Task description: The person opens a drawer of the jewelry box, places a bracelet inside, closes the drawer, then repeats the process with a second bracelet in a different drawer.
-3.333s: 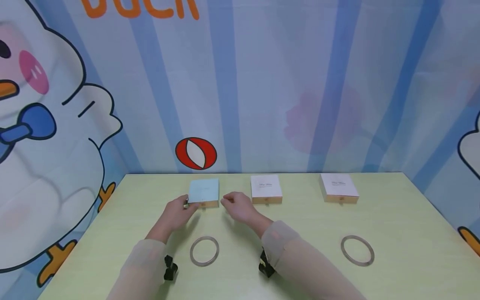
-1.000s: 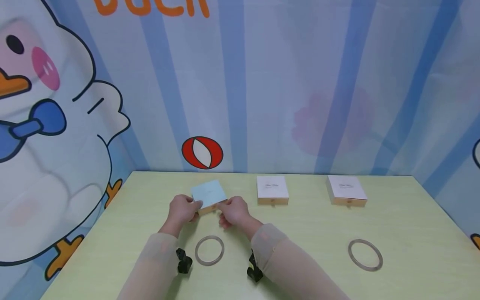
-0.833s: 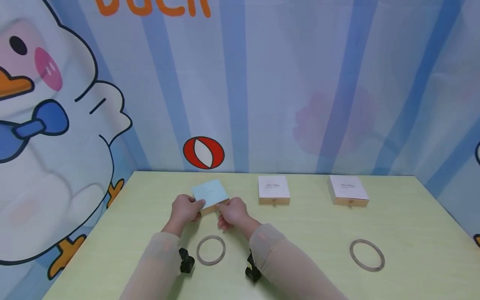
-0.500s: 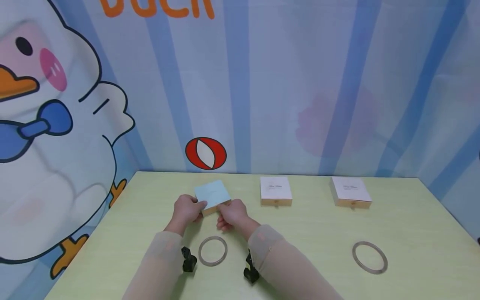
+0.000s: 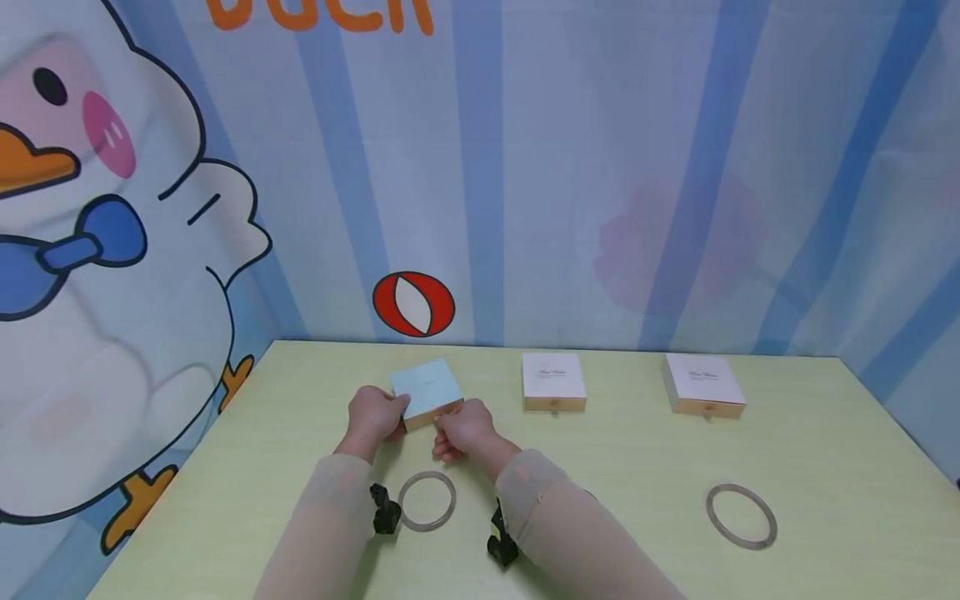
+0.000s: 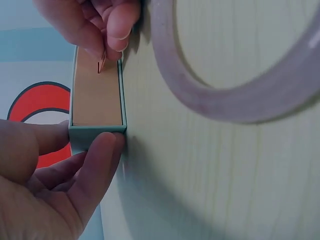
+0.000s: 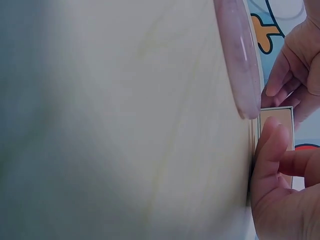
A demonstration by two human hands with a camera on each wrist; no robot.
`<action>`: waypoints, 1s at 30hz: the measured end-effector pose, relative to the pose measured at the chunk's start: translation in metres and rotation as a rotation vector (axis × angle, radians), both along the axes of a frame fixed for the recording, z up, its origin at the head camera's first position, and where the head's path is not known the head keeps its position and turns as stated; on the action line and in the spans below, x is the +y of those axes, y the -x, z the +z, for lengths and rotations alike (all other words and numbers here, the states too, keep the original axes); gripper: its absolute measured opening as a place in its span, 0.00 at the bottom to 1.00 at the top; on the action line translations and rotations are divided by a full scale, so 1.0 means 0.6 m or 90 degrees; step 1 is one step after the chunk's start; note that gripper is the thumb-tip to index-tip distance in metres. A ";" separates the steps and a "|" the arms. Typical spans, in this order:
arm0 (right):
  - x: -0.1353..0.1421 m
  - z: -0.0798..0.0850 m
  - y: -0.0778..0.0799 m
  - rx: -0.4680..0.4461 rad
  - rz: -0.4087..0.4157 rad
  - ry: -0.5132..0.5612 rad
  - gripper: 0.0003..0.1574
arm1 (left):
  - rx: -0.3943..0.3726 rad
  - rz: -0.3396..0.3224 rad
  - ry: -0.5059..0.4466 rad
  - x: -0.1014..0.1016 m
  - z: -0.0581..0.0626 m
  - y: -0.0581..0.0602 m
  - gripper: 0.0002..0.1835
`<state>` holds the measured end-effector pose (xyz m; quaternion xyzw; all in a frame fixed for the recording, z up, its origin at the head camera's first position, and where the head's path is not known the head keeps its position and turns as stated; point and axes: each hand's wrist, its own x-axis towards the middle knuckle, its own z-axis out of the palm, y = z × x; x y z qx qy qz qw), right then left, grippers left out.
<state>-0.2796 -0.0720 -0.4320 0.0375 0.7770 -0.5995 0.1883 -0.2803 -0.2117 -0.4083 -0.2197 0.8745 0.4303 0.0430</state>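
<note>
A light blue drawer box (image 5: pixel 427 383) with a tan front sits on the table at an angle, left of centre. My left hand (image 5: pixel 372 417) grips its left end between thumb and fingers. In the left wrist view my right hand's fingertips (image 6: pixel 120 30) pinch a small pull tab (image 6: pixel 101 65) on the tan drawer front (image 6: pixel 97 102). From the head view, my right hand (image 5: pixel 468 429) sits at the box's front. The drawer looks flush with its sleeve. A pale translucent bangle (image 5: pixel 453 500) lies between my forearms.
Two white-topped drawer boxes stand at the back: one in the middle (image 5: pixel 553 379), another to the right (image 5: pixel 703 379). A second bangle (image 5: pixel 772 525) lies at the right front. Behind the table (image 5: pixel 630 467) hangs a printed blue curtain (image 5: pixel 555 167).
Both hands have closed in on the blue box, which has turned from square to slanted. My right hand went from beside it to its front tab. In the last half second little has moved.
</note>
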 end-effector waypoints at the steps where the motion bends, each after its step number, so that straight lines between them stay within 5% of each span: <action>1: 0.000 0.000 0.000 0.002 0.001 0.000 0.12 | -0.001 0.002 -0.005 -0.001 0.000 0.000 0.17; 15: -0.001 0.005 -0.003 0.001 0.021 -0.025 0.13 | -0.026 0.037 -0.101 -0.004 0.000 0.001 0.18; 30: 0.000 0.005 -0.004 0.000 0.019 -0.017 0.09 | -0.012 0.060 -0.114 -0.001 -0.007 0.003 0.18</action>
